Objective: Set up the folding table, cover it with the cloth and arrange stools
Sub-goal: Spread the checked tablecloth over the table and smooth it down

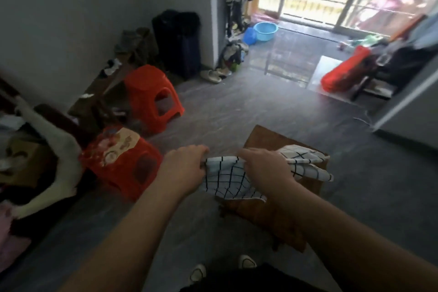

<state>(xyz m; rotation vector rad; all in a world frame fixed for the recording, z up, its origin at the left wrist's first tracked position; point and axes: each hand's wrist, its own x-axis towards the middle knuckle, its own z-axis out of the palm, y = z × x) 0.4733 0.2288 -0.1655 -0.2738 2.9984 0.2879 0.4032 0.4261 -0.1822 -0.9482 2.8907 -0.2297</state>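
A small brown folding table (263, 137) stands on the grey floor in front of me. A white cloth with a black grid (227, 180) lies bunched across its top, one end trailing to the right. My left hand (182, 166) grips the cloth's near-left edge. My right hand (265, 168) pinches the same edge a little to the right. Two red plastic stools stand to the left: one (151, 97) further off by the wall, one (123, 161) nearer, with printed paper on its seat.
Clothes and boxes (28, 161) pile up at the left. A black suitcase (180, 42) stands against the wall, with shoes (213, 76) near it. Blue basins (265, 29) sit by the balcony door. A red bag (343, 73) and a dark chair stand at the right.
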